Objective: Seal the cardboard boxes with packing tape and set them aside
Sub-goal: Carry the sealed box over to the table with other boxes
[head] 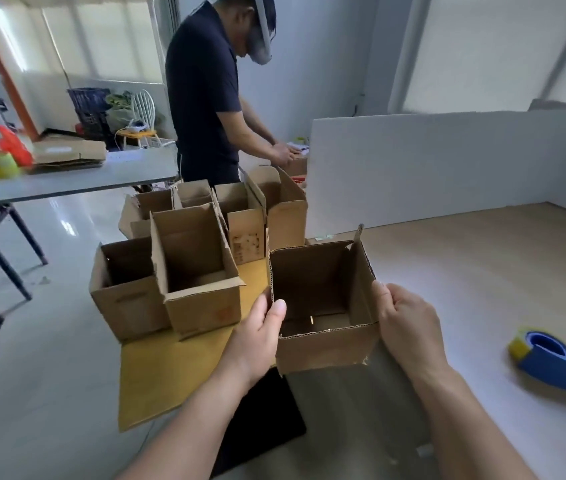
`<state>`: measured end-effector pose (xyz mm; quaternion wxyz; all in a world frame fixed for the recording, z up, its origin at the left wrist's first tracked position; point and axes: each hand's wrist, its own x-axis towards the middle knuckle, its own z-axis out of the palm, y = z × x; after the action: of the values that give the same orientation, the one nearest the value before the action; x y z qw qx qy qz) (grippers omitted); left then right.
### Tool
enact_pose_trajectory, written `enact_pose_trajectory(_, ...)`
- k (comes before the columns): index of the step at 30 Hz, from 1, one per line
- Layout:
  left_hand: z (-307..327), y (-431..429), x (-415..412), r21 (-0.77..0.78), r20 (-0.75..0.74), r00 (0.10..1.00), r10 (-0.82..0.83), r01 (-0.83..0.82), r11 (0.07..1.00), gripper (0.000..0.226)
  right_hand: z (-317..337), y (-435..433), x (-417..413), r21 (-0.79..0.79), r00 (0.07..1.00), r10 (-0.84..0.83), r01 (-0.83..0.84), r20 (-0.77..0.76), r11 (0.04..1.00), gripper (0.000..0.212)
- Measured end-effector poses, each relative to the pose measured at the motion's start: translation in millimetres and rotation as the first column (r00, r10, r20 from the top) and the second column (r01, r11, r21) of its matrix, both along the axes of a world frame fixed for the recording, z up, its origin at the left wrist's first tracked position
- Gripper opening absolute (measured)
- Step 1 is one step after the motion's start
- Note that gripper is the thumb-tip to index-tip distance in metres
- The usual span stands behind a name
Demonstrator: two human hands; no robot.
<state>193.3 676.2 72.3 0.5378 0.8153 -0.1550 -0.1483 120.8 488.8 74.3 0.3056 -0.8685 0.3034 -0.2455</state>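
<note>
Holding small open-topped brown cardboard box w/ both hands, centre frame, at left edge of pale wood-look surface; can't tell if it's resting or lifted. Left hand grips the left wall, thumb hooked over the rim into the box, other fingers hidden outside. Right hand curled round the right wall near the front corner. Box top open, inside visible, thin slit of light in the bottom seam. Blue tape dispenser w/ yellow pad lies on same surface, well apart to the right. Just left of the held box: cluster of open-topped cardboard boxes, front ones on a flat yellow cardboard sheet. White upright board along back of surface. Bkgd: second person in dark shirt bent over another box, hands on it; grey folding table far left w/ flat cardboard on top
</note>
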Motion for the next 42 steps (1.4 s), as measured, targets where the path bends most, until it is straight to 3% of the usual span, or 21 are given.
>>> enact_pose_trajectory(5, 2.2, 18.2, 42.3, 0.128, 0.038, 0.997, -0.061, 0.055, 0.99, 0.05, 5.1, 13.7, 33.7, 0.011, 0.999, -0.044, 0.044, 0.001, 0.999, 0.047)
enact_pose_trajectory(11, 11.0, 11.3, 94.8, 0.333, 0.135, 0.989, -0.066, 0.017, 0.943, 0.049, 10.7, 6.8, 85.8, 0.007, 1.0, 0.023, -0.023, 0.006, 1.0, 0.044)
enact_pose_trajectory(16, 19.0, -10.3, 142.7, 0.546, 0.23, 0.971, -0.07, -0.069, 0.835, 0.033, 3.5, -22.6, 139.3, -0.014, 0.994, 0.11, -0.109, 0.028, 0.994, 0.042)
enact_pose_trajectory(19, 16.2, -25.6, 171.6, 0.609, 0.247, 0.968, -0.051, -0.114, 0.785, 0.044, -4.5, -41.1, 177.3, -0.034, 0.985, 0.172, -0.172, -0.002, 0.984, 0.039)
enact_pose_trajectory(24, 5.6, -41.7, 207.9, 0.52, 0.131, 0.983, 0.133, -0.182, 0.835, 0.054, -21.2, -64.2, 237.8, -0.004, 0.956, 0.289, -0.29, -0.04, 0.957, 0.039)
enact_pose_trajectory(28, -12.5, -46.5, 223.0, 0.536, 0.104, 0.976, 0.193, -0.219, 0.816, 0.056, -35.1, -73.6, 271.1, 0.017, 0.928, 0.362, -0.362, -0.084, 0.932, 0.041)
enact_pose_trajectory(32, -21.0, -51.8, 220.0, 0.539, 0.068, 0.97, 0.232, -0.232, 0.81, 0.063, -54.3, -72.0, 291.0, 0.059, 0.842, 0.456, -0.459, -0.29, 0.886, 0.039)
enact_pose_trajectory(37, -29.9, -51.3, 219.3, 0.514, 0.129, 0.951, 0.282, -0.307, 0.801, 0.076, -71.9, -74.8, 296.7, 0.043, 0.839, 0.421, -0.434, -0.344, 0.9, 0.042)
enact_pose_trajectory(42, -33.5, -46.3, 222.8, 0.497, 0.08, 0.957, 0.278, -0.28, 0.821, 0.082, -69.0, -71.1, 292.8, 0.053, 0.836, 0.416, -0.427, -0.359, 0.903, 0.043)
